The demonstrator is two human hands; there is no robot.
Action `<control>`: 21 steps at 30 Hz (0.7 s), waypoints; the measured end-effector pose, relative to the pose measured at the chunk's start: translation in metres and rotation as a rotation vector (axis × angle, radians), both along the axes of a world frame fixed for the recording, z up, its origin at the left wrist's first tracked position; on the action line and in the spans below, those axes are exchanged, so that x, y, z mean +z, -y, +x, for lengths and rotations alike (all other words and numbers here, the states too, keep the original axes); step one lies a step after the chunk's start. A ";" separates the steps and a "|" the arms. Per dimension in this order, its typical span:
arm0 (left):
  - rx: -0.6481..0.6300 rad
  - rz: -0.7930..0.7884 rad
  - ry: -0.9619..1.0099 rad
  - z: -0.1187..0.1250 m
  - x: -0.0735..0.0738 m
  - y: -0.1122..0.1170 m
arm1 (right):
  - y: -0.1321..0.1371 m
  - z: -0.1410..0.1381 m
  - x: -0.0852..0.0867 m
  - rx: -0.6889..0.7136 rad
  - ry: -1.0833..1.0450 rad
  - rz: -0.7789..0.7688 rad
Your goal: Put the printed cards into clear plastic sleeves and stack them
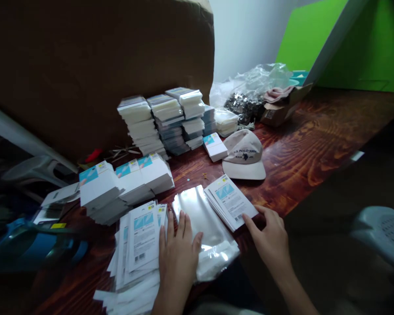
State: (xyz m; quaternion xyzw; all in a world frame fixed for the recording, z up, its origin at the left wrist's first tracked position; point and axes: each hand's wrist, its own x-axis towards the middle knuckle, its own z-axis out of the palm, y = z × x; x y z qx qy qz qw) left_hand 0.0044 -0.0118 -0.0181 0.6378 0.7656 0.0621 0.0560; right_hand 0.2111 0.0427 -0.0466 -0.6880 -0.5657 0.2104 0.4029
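Note:
My left hand point(178, 247) lies flat with fingers spread on a pile of clear plastic sleeves point(203, 218) near the table's front edge. My right hand point(268, 236) rests beside it, its fingertips touching the near corner of a small stack of white printed cards point(230, 200) with blue tops. To the left of my left hand spreads a loose heap of filled white packets point(141, 245).
Bundles of white cards point(124, 183) lie at the left, tall stacks point(164, 120) stand against a big cardboard box point(95, 65). A beige cap point(244, 155), a small card box point(215, 146), plastic bags point(252, 92) and an open carton point(282, 107) sit farther back on the wooden table point(315, 144).

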 end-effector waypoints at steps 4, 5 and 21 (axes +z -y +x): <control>0.012 0.020 0.018 -0.001 -0.002 0.001 | 0.001 0.002 0.006 -0.085 -0.166 -0.011; 0.013 0.038 0.046 -0.001 -0.002 0.001 | 0.000 0.003 0.007 -0.098 -0.219 -0.022; 0.476 0.278 1.448 0.023 0.049 0.015 | 0.046 0.014 0.025 0.236 -0.941 -0.565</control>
